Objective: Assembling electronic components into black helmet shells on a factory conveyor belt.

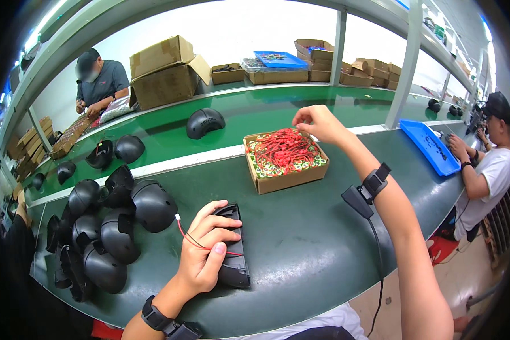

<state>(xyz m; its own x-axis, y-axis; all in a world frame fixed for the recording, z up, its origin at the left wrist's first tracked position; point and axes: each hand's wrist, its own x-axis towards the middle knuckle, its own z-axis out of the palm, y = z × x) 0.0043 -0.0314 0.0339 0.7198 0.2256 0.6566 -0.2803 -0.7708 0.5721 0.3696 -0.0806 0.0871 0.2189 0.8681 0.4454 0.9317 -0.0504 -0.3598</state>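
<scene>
My left hand [205,249] is closed around a curved black plastic shell [234,274], pressing it on the green bench. A thin red-and-black cable [188,237] with a white connector runs out of the shell across my fingers. Above the far right corner of a small cardboard box [293,182] is my right hand [322,124], thumb and fingertips pinched together. Whatever those fingertips hold, if anything, is too small to make out. Red wire leads [283,150] fill the box in a tangle, over green-and-white pieces at its edges.
Black domed shells [103,232] lie piled on the bench at left. Behind the metal rail, a green belt [164,136] carries several more, including one shell [205,123]. A blue tray [430,148] sits at right by a co-worker [493,158]; another person [102,82] works far left. Cardboard boxes [164,73] line the back.
</scene>
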